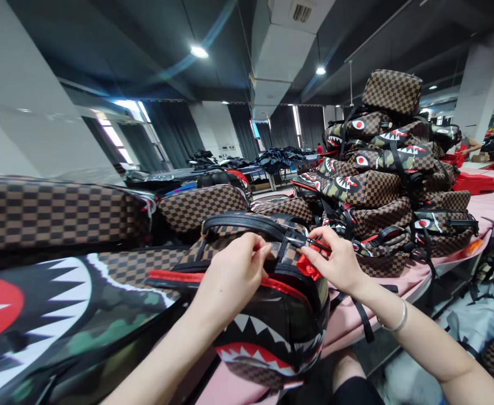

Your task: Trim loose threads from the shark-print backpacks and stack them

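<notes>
Left hand (234, 270) pinches the backpack (272, 315) top; right hand (335, 261) grips its red tag (308, 267).

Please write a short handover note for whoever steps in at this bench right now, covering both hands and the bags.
Left hand: pinching the top of the shark-mouth backpack, near its black handle.
Right hand: holding small red-handled snips at the same spot on the bag's top edge.
The backpack stands at the edge of the pink table, mouth print facing the person.
Behind it, a tall pile of checkered bags; another shark-print bag lies to the left.
Whether any trimming is finished cannot be told; the snips are at the bag's top.
</notes>
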The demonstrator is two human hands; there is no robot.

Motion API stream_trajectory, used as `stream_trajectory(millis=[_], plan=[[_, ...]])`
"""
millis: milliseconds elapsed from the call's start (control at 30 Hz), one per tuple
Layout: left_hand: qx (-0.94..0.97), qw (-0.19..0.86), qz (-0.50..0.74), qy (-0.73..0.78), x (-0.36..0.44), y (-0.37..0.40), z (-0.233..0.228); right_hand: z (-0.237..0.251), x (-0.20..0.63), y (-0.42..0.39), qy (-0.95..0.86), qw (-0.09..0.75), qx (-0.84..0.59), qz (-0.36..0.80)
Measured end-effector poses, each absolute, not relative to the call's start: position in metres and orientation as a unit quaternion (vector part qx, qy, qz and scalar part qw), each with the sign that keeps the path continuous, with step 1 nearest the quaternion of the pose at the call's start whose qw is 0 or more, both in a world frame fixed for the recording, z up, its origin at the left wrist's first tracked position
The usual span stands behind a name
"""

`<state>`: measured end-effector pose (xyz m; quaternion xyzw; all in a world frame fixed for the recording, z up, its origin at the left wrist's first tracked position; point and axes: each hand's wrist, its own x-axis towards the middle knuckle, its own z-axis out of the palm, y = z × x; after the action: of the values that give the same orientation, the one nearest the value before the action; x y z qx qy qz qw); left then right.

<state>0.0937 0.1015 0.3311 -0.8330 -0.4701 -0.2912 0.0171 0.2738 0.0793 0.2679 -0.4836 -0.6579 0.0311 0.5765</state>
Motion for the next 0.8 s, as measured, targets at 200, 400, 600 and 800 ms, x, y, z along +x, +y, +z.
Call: stream_trajectory(millis=[200,400,600,800], plan=[[-0.848,0.074,-0.179,-0.494,0.106,0.092,0.337,0.26,0.274,0.08,-0.67,0.556,-0.49,-0.046],[-0.844,0.099,-0.183,-0.494,0.111,0.1,0.335,0.258,0.271,0.079,-0.68,0.54,-0.49,-0.073],[-0.819,0.064,-0.296,-0.487,0.108,0.107,0.33,0.262,0.269,0.076,-0.699,0.501,-0.503,-0.089],[-0.818,0.062,-0.314,-0.478,0.107,0.106,0.327,0.274,0.26,0.065,-0.693,0.408,-0.577,-0.145]])
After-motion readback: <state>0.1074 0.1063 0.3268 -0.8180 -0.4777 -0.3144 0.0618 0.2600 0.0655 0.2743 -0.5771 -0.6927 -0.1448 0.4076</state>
